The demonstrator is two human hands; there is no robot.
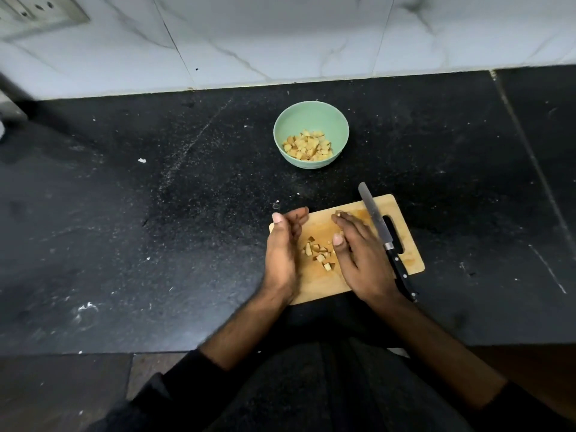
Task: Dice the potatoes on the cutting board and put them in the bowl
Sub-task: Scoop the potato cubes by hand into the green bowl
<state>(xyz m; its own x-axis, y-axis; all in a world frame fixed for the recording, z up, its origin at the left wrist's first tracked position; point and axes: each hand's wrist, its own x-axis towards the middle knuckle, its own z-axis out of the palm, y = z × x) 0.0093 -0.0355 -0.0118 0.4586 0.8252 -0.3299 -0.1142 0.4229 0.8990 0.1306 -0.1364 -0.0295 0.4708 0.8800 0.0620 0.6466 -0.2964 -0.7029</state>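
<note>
The pale green round bowl (311, 134), upper centre of the frame, holds a heap of diced potato. On the light wooden cutting board (324, 283), lower centre, a few potato cubes (319, 253) lie between the hands. The left hand (282, 254) and right hand (361, 254) flank them, fingers straight, grasping nothing. The black-handled knife (385, 238) lies along the board's right side, blade tip past the far edge.

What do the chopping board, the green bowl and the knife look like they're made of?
Cutting board: pale wood or bamboo, matte, with visible grain. Bowl: smooth mint green, dull sheen, probably plastic, possibly glazed ceramic. Knife: grey metal blade; black handle with small rivets, likely plastic.
</note>
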